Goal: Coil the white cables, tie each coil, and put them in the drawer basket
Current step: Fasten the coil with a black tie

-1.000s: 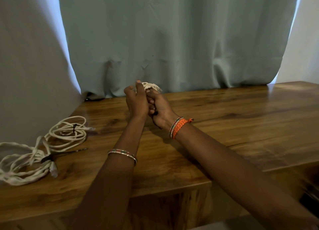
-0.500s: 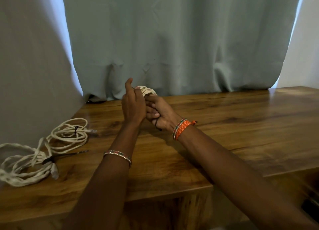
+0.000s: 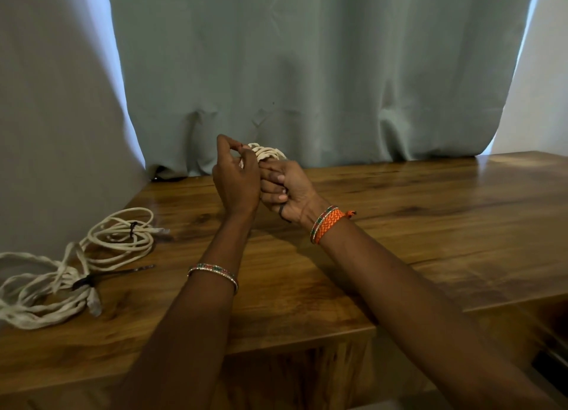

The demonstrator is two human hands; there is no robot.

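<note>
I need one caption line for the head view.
Both hands, left hand and right hand, hold a white cable coil above the wooden table.

- Wooden table (image 3: 430,225) across the lower half, warm brown, grain running left to right, glossy enough to catch a pale sheen at the far right corner.
- Stepped front edge: nearer slab on the left, lower ledge dropping away on the right.
- Pale blue-grey curtain (image 3: 307,71) behind, hanging in soft folds, hem bunched where it touches the tabletop.
- Thin strips of bright daylight leaking past both curtain edges.
- Plain grey wall (image 3: 46,117) on the left, meeting the table's left side.
- Lighter wall (image 3: 547,87) at the far right, beyond the curtain.
- Dim overall, shadows pooling under the table's front edge.
</note>
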